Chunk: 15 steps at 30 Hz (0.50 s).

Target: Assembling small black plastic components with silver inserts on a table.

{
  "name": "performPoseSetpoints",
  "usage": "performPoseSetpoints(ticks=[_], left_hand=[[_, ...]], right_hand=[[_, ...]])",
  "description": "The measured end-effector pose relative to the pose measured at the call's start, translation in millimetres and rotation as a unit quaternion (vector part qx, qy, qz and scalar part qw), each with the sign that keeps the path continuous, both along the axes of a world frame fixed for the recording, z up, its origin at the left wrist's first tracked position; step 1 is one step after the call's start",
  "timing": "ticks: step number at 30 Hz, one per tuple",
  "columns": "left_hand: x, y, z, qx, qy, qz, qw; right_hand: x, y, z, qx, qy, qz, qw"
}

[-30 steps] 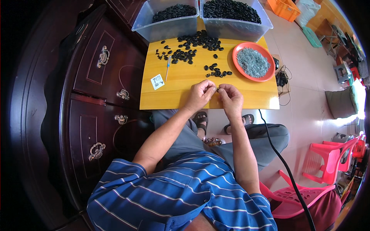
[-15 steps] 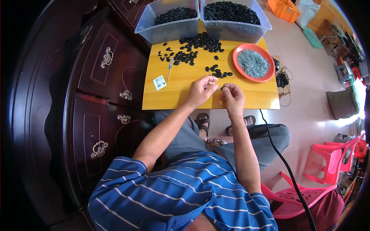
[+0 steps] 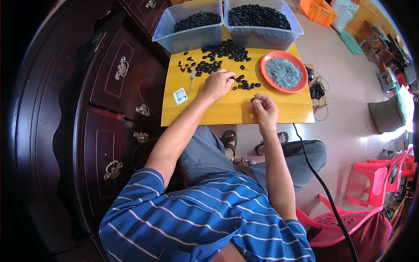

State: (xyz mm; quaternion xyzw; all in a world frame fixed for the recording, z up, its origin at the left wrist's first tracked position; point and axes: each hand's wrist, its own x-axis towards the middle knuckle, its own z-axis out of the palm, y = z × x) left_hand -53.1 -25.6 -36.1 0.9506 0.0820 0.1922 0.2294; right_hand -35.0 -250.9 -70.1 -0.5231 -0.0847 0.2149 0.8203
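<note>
My left hand [image 3: 218,84] reaches over the yellow table, its fingertips closed on a black oval piece [image 3: 232,78] at the left edge of a small group of such pieces [image 3: 245,85]. Nearer the front edge, my right hand [image 3: 265,111] pinches a small dark piece [image 3: 252,99] between thumb and fingers; its details are too small to make out. Farther back lies a larger scatter of black oval pieces [image 3: 227,51]. An orange-red plate [image 3: 304,81] at the right holds a heap of small silvery-grey parts [image 3: 283,72].
Two clear plastic bins [image 3: 187,38] full of black pieces stand at the table's far edge. A thin screwdriver-like tool [image 3: 192,78] and a white label card [image 3: 180,96] lie at the left. Dark drawers [image 3: 111,109] flank the table; a pink chair [image 3: 331,222] stands at lower right.
My left hand has moved away from the right, forward and left to the small group of black pieces. My right hand stays almost in place, still pinching its small piece.
</note>
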Motion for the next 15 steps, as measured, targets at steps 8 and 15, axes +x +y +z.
performPoseSetpoints(ticks=[8, 15], left_hand=[[3.1, 4.6, 1.6, -0.025, 0.016, -0.007, 1.0], [-21.7, -18.9, -0.8, -0.295, -0.048, -0.028, 0.954]], right_hand=[[-0.1, 0.3, 1.1, 0.0, 0.006, 0.011, 1.0], [0.9, -0.8, 2.1, -0.003, 0.005, 0.009, 1.0]])
